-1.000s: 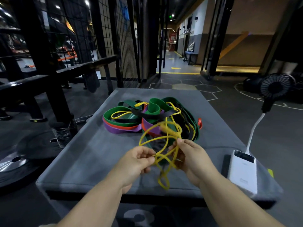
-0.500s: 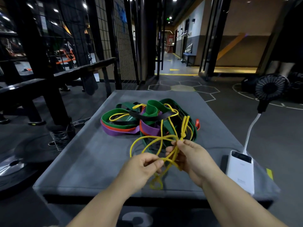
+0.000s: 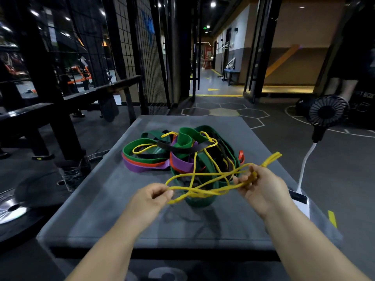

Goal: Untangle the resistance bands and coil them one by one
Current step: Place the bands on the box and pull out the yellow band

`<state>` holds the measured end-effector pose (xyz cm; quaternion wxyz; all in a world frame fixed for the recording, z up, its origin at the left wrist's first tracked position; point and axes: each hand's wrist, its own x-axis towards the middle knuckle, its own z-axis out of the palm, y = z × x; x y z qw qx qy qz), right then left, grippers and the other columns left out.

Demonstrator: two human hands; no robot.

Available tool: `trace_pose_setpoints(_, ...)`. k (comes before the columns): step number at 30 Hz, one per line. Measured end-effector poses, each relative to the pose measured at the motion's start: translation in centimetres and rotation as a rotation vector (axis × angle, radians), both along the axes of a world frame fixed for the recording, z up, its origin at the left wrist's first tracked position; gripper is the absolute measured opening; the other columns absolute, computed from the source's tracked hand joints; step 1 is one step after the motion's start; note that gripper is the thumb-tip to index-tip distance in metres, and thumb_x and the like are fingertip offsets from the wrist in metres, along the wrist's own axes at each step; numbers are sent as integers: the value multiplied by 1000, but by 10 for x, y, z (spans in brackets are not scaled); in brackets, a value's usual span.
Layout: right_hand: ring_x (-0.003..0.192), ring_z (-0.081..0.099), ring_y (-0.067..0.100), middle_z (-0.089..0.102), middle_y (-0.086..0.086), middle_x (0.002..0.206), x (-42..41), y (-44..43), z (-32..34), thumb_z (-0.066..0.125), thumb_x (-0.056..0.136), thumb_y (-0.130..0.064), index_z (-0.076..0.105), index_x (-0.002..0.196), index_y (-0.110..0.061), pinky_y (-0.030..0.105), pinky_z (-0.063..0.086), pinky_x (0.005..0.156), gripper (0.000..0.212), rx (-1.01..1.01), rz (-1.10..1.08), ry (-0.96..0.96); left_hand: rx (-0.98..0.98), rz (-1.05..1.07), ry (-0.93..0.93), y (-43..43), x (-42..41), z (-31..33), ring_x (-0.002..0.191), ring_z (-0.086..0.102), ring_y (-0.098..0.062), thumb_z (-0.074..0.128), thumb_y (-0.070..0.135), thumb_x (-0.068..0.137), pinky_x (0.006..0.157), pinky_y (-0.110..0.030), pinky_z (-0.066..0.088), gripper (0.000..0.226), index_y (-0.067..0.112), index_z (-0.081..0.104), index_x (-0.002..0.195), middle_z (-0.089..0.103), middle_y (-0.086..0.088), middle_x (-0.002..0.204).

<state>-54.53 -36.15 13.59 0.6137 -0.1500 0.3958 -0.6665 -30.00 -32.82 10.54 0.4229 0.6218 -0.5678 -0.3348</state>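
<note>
Now, yellow band [image 3: 205,180] stretched between both grips — left hand [image 3: 151,197], right hand [image 3: 261,188] pinching strands.

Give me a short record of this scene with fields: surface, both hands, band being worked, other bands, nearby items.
surface: grey padded platform
left hand: pinching yellow band
right hand: gripping the same band
yellow band state: stretched between the hands, strands crossing, partly in the pile
other bands: green, purple, orange, black, heaped as tangled pile
nearby: white power bank, small black fan
</note>
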Motion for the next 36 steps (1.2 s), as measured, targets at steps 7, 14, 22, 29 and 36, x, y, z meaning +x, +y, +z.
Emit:
trace_pose_setpoints(7, 38, 32, 9, 32, -6, 46, -14, 3, 7, 47, 103, -29, 54, 78, -14, 25, 47, 47, 30, -136, -2, 258, -28, 94, -43, -1, 27, 22, 61, 58, -19, 62, 56, 82, 71, -33, 49, 51, 13, 63, 55, 61, -2, 54)
trace_pose_setpoints(14, 56, 57, 23, 54, 6, 57, -9, 12, 0, 38, 104, -38, 61, 82, -5, 39, 52, 69, 46, -143, 188, 689, 63, -98, -526, -16, 12, 1, 85, 58, -4, 77, 36, 77, 78, -25, 45, 18, 40, 60, 72, 60, 11, 91)
trace_pose_setpoints(22, 49, 47, 20, 46, 5, 53, 7, 21, -3, 38, 101, -46, 60, 71, -8, 28, 43, 52, 52, -131, 492, 635, -143, -319, -41, -23, -43, 3, 108, 55, 8, 77, 49, 69, 93, -12, 41, 49, 41, 51, 110, 61, 18, 116)
trace_pose_setpoints(29, 65, 63, 23, 67, 12, 69, 4, 21, -13, 51, 93, -43, 71, 65, -12, 39, 52, 75, 46, -110, 477, 788, -153, -466, 174, -24, -61, -7, 61, 50, -4, 61, 26, 88, 62, -21, 42, 11, 16, 64, 90, 58, 12, 63)
trace_pose_setpoints(36, 78, 59, 20, 63, 0, 71, -20, 13, -5, 51, 99, -34, 62, 73, -16, 37, 49, 80, 33, -86, 77, 712, -11, -683, 73, -18, -34, -1, 67, 38, -7, 51, 7, 66, 63, -21, 34, 40, 21, 63, 102, 41, 6, 73)
